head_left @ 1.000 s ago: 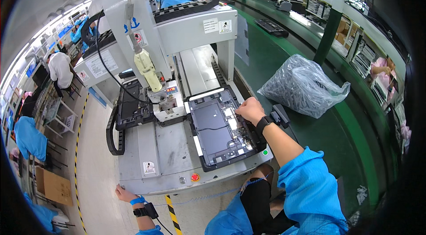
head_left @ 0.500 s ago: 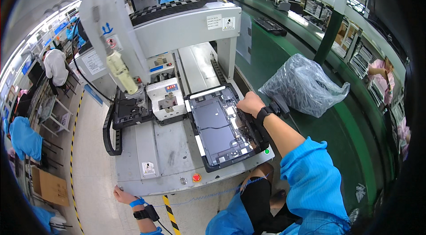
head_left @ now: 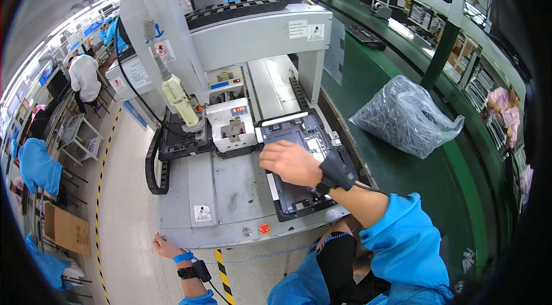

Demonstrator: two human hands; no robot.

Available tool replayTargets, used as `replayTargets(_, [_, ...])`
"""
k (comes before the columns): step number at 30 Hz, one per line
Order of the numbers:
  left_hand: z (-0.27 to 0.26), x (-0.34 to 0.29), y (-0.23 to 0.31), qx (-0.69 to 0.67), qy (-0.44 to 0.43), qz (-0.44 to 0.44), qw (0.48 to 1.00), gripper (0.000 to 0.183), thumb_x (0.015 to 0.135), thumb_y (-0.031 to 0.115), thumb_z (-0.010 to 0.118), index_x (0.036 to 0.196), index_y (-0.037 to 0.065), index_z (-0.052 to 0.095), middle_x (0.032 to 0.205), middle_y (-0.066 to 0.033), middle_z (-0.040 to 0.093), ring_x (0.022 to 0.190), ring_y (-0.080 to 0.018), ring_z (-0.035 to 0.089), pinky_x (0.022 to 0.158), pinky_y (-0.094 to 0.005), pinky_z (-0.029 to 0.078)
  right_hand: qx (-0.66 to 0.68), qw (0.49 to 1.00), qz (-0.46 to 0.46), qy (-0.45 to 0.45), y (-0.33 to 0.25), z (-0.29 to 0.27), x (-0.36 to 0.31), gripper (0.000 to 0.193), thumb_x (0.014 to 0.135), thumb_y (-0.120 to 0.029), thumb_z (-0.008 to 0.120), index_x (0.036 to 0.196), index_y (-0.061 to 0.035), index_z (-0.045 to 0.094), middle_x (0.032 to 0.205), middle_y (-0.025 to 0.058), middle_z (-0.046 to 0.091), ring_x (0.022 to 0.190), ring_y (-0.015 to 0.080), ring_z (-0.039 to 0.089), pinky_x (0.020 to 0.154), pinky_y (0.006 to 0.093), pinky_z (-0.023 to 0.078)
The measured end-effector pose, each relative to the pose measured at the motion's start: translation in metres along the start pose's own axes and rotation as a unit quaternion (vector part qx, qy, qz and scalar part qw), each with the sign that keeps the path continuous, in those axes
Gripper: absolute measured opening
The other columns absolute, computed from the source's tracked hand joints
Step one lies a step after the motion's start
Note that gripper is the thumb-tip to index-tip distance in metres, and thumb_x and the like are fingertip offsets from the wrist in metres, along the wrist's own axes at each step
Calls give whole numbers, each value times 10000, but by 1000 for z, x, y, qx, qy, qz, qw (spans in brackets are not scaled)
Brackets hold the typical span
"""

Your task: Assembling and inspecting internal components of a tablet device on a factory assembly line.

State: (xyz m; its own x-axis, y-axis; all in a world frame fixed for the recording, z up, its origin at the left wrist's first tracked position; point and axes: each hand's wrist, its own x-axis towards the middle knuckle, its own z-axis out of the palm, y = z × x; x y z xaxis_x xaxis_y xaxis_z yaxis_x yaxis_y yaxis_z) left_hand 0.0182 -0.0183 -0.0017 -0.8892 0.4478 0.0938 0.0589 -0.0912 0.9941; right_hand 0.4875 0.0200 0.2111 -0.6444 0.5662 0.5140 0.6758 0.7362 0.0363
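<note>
An opened tablet-like device [head_left: 294,194] lies in a black frame-like fixture [head_left: 307,211] on the grey machine bench [head_left: 230,190]. Its dark flat cells and circuit board show. Over its middle and left side is my right hand [head_left: 292,164], palm down, with fingers bent and held together near the left edge. Whatever may be between those fingertips is hidden. My left hand [head_left: 168,247] is at the bench's front left corner, its fingertips against the edge; it is too small to tell how the fingers are bent. Both wrists wear black bands, and the left also has a blue strap.
Left of the device stand a white box with a red display [head_left: 232,126] and a pale yellow power driver [head_left: 183,100] over another black fixture [head_left: 178,143]. A red stop button [head_left: 264,228] sits on the bench front. A plastic bag [head_left: 408,115] rests on the green conveyor [head_left: 397,175].
My right hand has moved left, from the device's right edge to across its middle. The power driver, smeared before, now looks sharp. The whole view has shifted slightly; my left hand stays at the corner.
</note>
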Motion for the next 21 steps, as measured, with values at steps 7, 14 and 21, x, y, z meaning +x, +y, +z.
replayTargets(7, [-5,2,-2,14,-18,-22,999,266,979,245,552,967,-12,619,855,-39,563,784,-139,498,730,-305,441,-33,988,-81,-124,36,21,7,61,788,-108,581,830,-71,605,913,69,645,955,243,639,852,334,520])
replayTargets(14, [-5,-90,113,25,61,130,989,214,985,153,483,1082,-12,579,966,-72,569,889,-184,516,861,-318,438,-5,964,-131,-231,46,29,36,60,765,-87,615,823,-102,624,934,28,639,995,243,619,877,346,534])
replayTargets(21, [49,-197,191,-153,-524,-27,838,298,893,-64,545,1189,-38,558,1074,-131,659,1024,-207,633,923,-311,489,-18,956,-158,-247,50,43,41,57,761,-78,629,803,-99,661,903,36,663,997,243,627,857,363,545])
